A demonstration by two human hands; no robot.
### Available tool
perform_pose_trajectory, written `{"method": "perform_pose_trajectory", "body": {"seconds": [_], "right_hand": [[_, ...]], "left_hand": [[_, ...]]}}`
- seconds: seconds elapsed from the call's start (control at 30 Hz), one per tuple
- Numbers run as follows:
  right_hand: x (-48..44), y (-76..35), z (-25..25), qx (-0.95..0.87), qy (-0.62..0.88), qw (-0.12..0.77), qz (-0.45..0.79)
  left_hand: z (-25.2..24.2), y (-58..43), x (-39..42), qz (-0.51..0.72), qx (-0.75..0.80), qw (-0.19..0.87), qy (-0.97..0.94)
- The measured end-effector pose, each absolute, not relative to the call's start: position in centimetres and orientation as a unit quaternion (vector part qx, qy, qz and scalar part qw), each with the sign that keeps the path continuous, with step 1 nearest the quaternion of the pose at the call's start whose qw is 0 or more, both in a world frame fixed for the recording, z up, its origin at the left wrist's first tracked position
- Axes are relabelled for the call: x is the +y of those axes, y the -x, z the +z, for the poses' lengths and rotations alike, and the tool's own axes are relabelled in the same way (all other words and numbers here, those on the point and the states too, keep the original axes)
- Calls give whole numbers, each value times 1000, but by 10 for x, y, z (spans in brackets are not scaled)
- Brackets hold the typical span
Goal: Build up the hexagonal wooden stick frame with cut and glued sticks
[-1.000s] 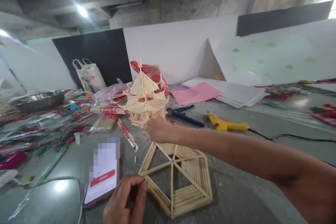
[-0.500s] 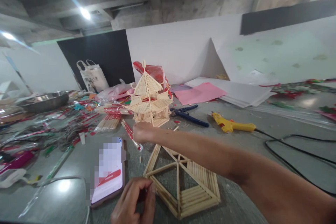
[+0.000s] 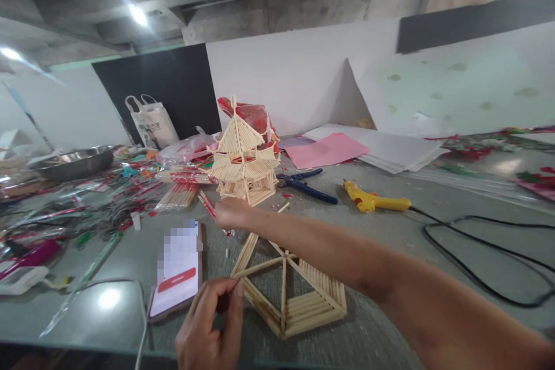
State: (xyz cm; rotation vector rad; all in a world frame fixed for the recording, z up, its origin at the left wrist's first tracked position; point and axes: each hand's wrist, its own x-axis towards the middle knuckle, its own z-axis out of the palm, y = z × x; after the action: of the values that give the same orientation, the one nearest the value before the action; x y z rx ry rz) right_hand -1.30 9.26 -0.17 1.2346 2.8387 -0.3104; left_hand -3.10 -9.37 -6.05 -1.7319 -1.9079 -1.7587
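A flat hexagonal frame of wooden sticks (image 3: 284, 295) lies on the table, with spokes meeting at its middle and some segments filled with sticks. My left hand (image 3: 210, 321) pinches its left corner between thumb and index finger. Stretched across the frame, my right arm hides its upper edge. My right hand (image 3: 232, 214) is closed at a narrow packet of sticks in red-marked wrap (image 3: 207, 204), covering part of it; what the fingers hold is hidden. Behind that hand stands a pagoda model of sticks (image 3: 243, 165) with tiered roofs.
Blue-handled pliers (image 3: 314, 188) and a yellow glue gun (image 3: 375, 199) with a black cord lie right of the pagoda. A lit phone (image 3: 177, 272) is left of my hands. Wrapped clutter and a metal bowl (image 3: 76, 163) cover the left; pink paper (image 3: 327, 150) lies behind.
The view has shifted slightly, so the table's front edge shows. My right hand now covers more of the narrow stick packet. My left hand stays at the frame's corner.
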Motion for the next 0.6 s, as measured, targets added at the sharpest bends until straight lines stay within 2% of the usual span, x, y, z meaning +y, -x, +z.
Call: {"method": "perform_pose_trajectory", "body": {"seconds": [0.13,0.27,0.43,0.6], "right_hand": [[92,14,6,915,-390,2,-105],[82,-11,22,916,-388,-50,-87],[68,-56,52,911,-384,-132,-79],[55,-67,59,881,-331,-256,-221]], "left_hand": [[-62,32,-97,-555,-623,12,552],[-58,33,-98,-557,-636,-34,533],[-33,33,-73,-608,-624,-172,460],[9,30,-21,-728,-451,-370,359]]}}
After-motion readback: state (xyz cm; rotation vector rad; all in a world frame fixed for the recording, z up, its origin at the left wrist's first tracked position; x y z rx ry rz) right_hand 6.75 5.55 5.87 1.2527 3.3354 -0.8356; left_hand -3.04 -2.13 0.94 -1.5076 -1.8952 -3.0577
